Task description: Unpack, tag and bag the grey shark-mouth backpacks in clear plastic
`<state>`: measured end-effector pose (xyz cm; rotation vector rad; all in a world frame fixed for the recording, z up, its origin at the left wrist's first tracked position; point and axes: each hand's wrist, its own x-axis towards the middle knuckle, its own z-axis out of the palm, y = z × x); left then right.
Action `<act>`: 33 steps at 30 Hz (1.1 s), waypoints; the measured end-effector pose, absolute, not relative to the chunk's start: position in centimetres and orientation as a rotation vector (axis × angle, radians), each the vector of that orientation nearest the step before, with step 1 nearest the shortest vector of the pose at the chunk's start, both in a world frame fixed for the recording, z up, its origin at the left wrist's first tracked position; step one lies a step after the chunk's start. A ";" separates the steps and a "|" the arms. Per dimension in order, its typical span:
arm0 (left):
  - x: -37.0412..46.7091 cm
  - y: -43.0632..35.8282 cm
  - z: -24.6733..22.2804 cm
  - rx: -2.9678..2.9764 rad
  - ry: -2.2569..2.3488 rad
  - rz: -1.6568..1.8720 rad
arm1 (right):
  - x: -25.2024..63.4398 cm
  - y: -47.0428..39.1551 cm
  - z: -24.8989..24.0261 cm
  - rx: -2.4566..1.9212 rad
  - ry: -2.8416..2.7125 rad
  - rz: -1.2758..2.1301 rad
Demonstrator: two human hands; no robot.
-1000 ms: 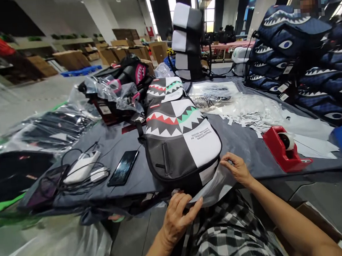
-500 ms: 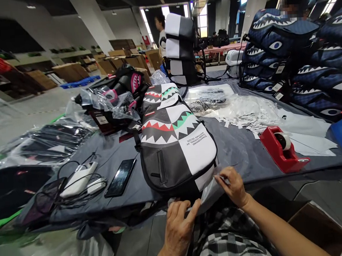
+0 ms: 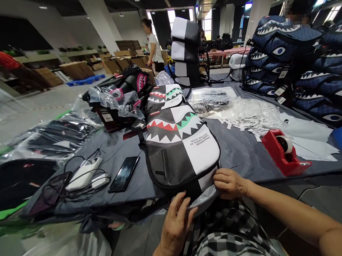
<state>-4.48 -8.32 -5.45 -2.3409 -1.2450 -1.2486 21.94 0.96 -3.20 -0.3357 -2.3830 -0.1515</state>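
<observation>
A black-and-white shark-mouth backpack [image 3: 179, 154] lies on its back on the dark cloth, its bottom end towards me. A clear plastic bag [image 3: 205, 199] fits around that near end. My right hand [image 3: 230, 183] pinches the bag's edge at the backpack's lower right corner. At the bottom left, my left hand [image 3: 176, 225] has its fingers bent around the bag's edge, partly hiding it. A smaller shark-mouth bag [image 3: 165, 96] in the same pattern lies just beyond the backpack.
To the left are a phone [image 3: 123, 174] and a white power bank [image 3: 84, 174] with cables. A red tape dispenser [image 3: 284, 152] stands right, near white paper tags [image 3: 253, 114]. Stacked blue shark bags [image 3: 278, 49] rise at the back right. A person [image 3: 153, 46] stands behind.
My right hand has drawn the bag's edge down and inward against the backpack's corner. My left hand has shifted slightly, its fingers higher on the near end. The person behind has come further into view.
</observation>
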 end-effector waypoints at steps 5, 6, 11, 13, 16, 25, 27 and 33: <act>-4.6 -8.8 -4.5 -2.339 -1.206 -1.189 | 22.2 1.4 -2.3 -0.259 -2.562 -0.124; -4.7 -8.9 -4.4 -2.310 -1.183 -1.171 | 22.2 1.5 -2.2 -0.258 -2.579 -0.111; -5.2 -8.5 -4.3 -2.308 -1.136 -1.066 | 22.6 2.4 -1.9 -0.262 -2.700 -0.069; -5.5 -8.1 -4.1 -2.378 -1.087 -1.037 | 22.6 2.8 -2.0 -0.259 -2.771 -0.074; -5.8 -7.4 -3.5 -2.495 -0.933 -1.069 | 22.6 3.1 -1.9 -0.279 -2.862 -0.076; -7.2 -5.0 1.7 -2.752 -0.860 -0.792 | 21.6 4.2 5.6 -0.198 -2.954 0.216; -8.0 -4.7 5.4 -2.809 -0.973 -0.723 | 21.1 4.7 9.1 -0.199 -2.921 0.308; -8.4 -3.8 16.4 -2.838 -1.243 -0.540 | 19.4 5.3 17.0 -0.372 -2.722 0.319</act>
